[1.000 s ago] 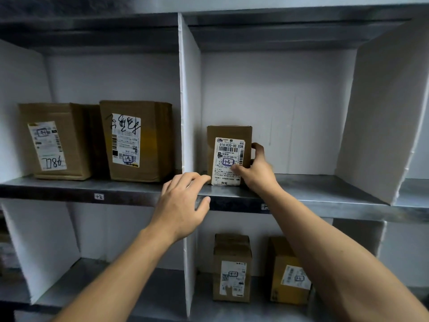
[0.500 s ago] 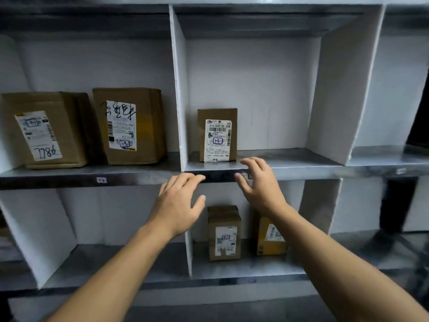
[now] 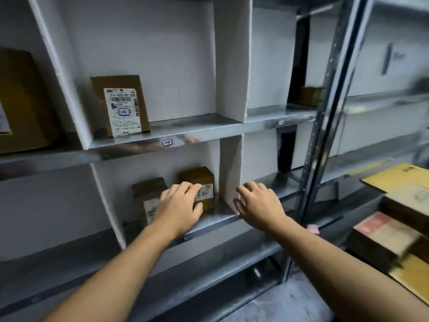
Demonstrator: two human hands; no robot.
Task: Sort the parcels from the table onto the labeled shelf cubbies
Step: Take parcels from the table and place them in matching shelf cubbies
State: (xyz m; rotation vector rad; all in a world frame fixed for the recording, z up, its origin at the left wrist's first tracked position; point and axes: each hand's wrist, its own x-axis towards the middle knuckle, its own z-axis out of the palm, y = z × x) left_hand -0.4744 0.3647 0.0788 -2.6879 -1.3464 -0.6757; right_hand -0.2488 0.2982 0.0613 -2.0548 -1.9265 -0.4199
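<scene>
A small brown parcel with a white label stands upright in the upper middle cubby of the metal shelf, free of both hands. My left hand hovers open in front of the lower cubby, partly covering two small parcels there. My right hand is open too, held in the air beside the white divider, holding nothing. More parcels lie on the table at the right edge.
A large brown box fills the upper left cubby. A perforated metal upright stands at the shelf's right end. A small box sits in a far cubby behind it. A yellow carton lies at right.
My right hand has let go of the labelled parcel, which stays in the upper cubby. Both hands have dropped and pulled back, and the view has swung right toward the table.
</scene>
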